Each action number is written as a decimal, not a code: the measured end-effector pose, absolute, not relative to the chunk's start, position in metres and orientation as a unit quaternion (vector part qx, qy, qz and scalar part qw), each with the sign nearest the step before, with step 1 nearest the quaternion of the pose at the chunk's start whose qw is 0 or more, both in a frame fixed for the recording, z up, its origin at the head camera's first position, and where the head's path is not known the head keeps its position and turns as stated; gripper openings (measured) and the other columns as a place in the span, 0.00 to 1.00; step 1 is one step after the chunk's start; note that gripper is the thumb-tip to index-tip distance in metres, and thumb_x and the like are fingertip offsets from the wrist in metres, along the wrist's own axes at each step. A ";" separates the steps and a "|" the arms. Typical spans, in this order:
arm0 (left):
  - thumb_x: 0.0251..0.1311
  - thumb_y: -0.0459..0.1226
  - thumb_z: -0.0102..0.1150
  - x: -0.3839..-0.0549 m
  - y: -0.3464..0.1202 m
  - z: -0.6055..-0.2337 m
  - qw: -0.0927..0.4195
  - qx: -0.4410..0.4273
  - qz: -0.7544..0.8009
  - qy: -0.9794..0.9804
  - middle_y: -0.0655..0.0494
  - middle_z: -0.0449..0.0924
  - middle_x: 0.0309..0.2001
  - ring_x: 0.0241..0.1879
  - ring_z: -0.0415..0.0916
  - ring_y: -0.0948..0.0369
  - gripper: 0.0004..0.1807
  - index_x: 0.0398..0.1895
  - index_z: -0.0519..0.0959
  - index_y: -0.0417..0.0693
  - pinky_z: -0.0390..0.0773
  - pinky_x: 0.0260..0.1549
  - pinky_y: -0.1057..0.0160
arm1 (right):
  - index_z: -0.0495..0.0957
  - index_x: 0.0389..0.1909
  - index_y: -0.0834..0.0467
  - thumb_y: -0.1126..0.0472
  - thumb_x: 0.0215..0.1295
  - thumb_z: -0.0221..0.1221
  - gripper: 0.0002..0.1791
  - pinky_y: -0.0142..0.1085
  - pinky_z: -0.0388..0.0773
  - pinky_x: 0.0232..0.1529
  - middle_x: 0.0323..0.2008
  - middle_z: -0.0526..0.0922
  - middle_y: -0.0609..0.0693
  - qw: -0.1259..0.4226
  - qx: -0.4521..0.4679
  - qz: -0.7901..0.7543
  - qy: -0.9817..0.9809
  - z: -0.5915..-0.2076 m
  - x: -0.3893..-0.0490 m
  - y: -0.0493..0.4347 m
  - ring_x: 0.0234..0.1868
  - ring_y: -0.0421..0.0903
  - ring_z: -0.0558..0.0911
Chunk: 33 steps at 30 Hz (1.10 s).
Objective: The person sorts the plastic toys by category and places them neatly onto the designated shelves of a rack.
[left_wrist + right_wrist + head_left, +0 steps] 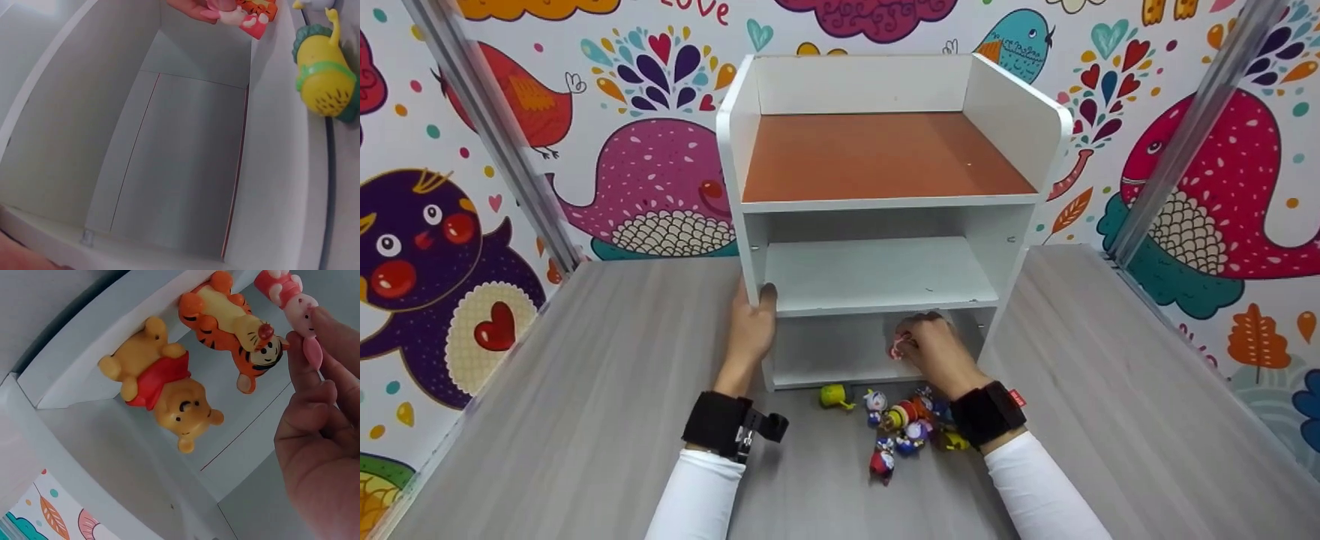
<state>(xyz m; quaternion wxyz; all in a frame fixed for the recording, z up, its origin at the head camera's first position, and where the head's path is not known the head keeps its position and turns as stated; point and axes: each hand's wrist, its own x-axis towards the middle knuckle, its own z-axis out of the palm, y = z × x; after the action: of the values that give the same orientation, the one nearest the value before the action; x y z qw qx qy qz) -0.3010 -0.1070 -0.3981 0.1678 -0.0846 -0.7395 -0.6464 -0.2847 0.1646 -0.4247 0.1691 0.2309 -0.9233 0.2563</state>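
My left hand (pixel 751 322) grips the left side panel of a white shelf unit (pixel 1020 112), its thumb on the front edge. Inside the bottom compartment, my right hand (pixel 941 352) pinches a pink pig figurine (pixel 301 312) by its head, between thumb and fingers. Beside it, a striped tiger figurine (pixel 225 323) and a yellow bear figurine (pixel 160 382) in a red shirt lie on the bottom shelf. The pig's red and pink body (pixel 236 17) also shows at the top of the left wrist view, close to the tiger (pixel 261 7).
On the grey floor before the unit lie a yellow-green figurine (pixel 834 396) and a cluster of several others, including one with a red lower part (pixel 882 461). The unit's middle shelf (pixel 877 274) hangs above my right hand. Patterned walls (pixel 660 180) stand behind and beside.
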 end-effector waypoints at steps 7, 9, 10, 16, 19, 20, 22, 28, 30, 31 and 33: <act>0.75 0.34 0.39 -0.301 -0.109 -0.399 0.166 -0.082 -0.645 -0.741 0.39 0.51 0.79 0.80 0.45 0.45 0.32 0.80 0.49 0.40 0.44 0.78 0.41 | 0.85 0.26 0.58 0.72 0.57 0.68 0.06 0.30 0.76 0.27 0.26 0.87 0.48 0.175 0.235 0.240 -0.926 -0.424 -0.283 0.164 0.26 0.39 0.80; 0.75 0.34 0.39 -0.300 -0.109 -0.400 0.166 -0.079 -0.645 -0.742 0.39 0.51 0.79 0.80 0.45 0.44 0.32 0.80 0.49 0.40 0.45 0.78 0.41 | 0.85 0.26 0.58 0.72 0.57 0.68 0.06 0.30 0.77 0.27 0.26 0.87 0.48 0.173 0.238 0.243 -0.924 -0.423 -0.283 0.163 0.26 0.39 0.81; 0.75 0.34 0.39 -0.300 -0.109 -0.400 0.166 -0.078 -0.645 -0.742 0.39 0.51 0.79 0.80 0.45 0.44 0.32 0.80 0.49 0.40 0.45 0.78 0.41 | 0.86 0.26 0.58 0.72 0.57 0.68 0.06 0.30 0.77 0.27 0.26 0.87 0.48 0.170 0.238 0.246 -0.924 -0.422 -0.282 0.163 0.26 0.39 0.81; 0.74 0.33 0.40 -0.301 -0.106 -0.398 0.170 -0.078 -0.648 -0.739 0.39 0.52 0.79 0.79 0.47 0.44 0.32 0.79 0.50 0.39 0.46 0.78 0.42 | 0.85 0.31 0.61 0.71 0.63 0.64 0.04 0.30 0.76 0.23 0.25 0.87 0.51 0.106 0.218 0.264 -0.934 -0.411 -0.283 0.165 0.22 0.39 0.79; 0.74 0.33 0.40 -0.302 -0.106 -0.397 0.174 -0.077 -0.649 -0.736 0.38 0.52 0.79 0.79 0.47 0.44 0.32 0.79 0.50 0.39 0.46 0.78 0.42 | 0.84 0.31 0.61 0.69 0.64 0.64 0.03 0.31 0.75 0.23 0.25 0.86 0.51 0.080 0.211 0.248 -0.942 -0.406 -0.286 0.162 0.22 0.38 0.78; 0.74 0.32 0.40 -0.302 -0.107 -0.396 0.175 -0.078 -0.649 -0.736 0.38 0.52 0.78 0.79 0.47 0.44 0.32 0.79 0.50 0.38 0.46 0.78 0.42 | 0.84 0.31 0.60 0.68 0.64 0.64 0.03 0.31 0.74 0.23 0.25 0.86 0.51 0.076 0.210 0.238 -0.945 -0.404 -0.287 0.161 0.22 0.39 0.77; 0.73 0.32 0.40 -0.301 -0.107 -0.396 0.177 -0.081 -0.649 -0.735 0.37 0.52 0.78 0.79 0.47 0.43 0.32 0.79 0.50 0.38 0.46 0.78 0.41 | 0.83 0.30 0.60 0.67 0.63 0.65 0.03 0.34 0.74 0.25 0.27 0.86 0.50 0.084 0.216 0.210 -0.950 -0.403 -0.289 0.158 0.23 0.40 0.76; 0.74 0.32 0.39 -0.300 -0.104 -0.396 0.180 -0.086 -0.647 -0.736 0.36 0.55 0.77 0.78 0.49 0.43 0.30 0.78 0.53 0.36 0.49 0.77 0.42 | 0.81 0.28 0.61 0.68 0.63 0.65 0.05 0.40 0.75 0.29 0.27 0.83 0.52 0.096 0.237 0.162 -0.953 -0.404 -0.293 0.159 0.26 0.44 0.76; 0.74 0.32 0.39 -0.300 -0.104 -0.396 0.181 -0.087 -0.649 -0.734 0.37 0.54 0.77 0.78 0.49 0.43 0.31 0.78 0.52 0.36 0.48 0.78 0.42 | 0.80 0.28 0.61 0.68 0.63 0.64 0.05 0.40 0.75 0.29 0.27 0.83 0.52 0.091 0.243 0.158 -0.953 -0.405 -0.295 0.160 0.27 0.44 0.76; 0.74 0.32 0.39 -0.300 -0.104 -0.397 0.181 -0.089 -0.651 -0.732 0.37 0.54 0.77 0.79 0.49 0.43 0.31 0.78 0.52 0.36 0.48 0.78 0.42 | 0.81 0.28 0.61 0.69 0.63 0.64 0.05 0.39 0.75 0.30 0.27 0.83 0.51 0.087 0.246 0.157 -0.952 -0.405 -0.295 0.160 0.27 0.44 0.77; 0.74 0.32 0.39 -0.301 -0.104 -0.397 0.181 -0.089 -0.653 -0.730 0.37 0.54 0.78 0.79 0.49 0.44 0.31 0.78 0.52 0.36 0.48 0.78 0.42 | 0.80 0.28 0.61 0.69 0.63 0.64 0.05 0.39 0.75 0.30 0.27 0.83 0.51 0.085 0.252 0.152 -0.952 -0.405 -0.296 0.160 0.27 0.44 0.77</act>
<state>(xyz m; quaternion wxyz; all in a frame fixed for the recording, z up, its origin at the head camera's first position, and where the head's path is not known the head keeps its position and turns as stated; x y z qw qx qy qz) -0.3010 -0.1042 -0.3968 0.1812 -0.0890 -0.7299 -0.6531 -0.2961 0.1597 -0.4054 0.0854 0.2518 -0.9520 0.1517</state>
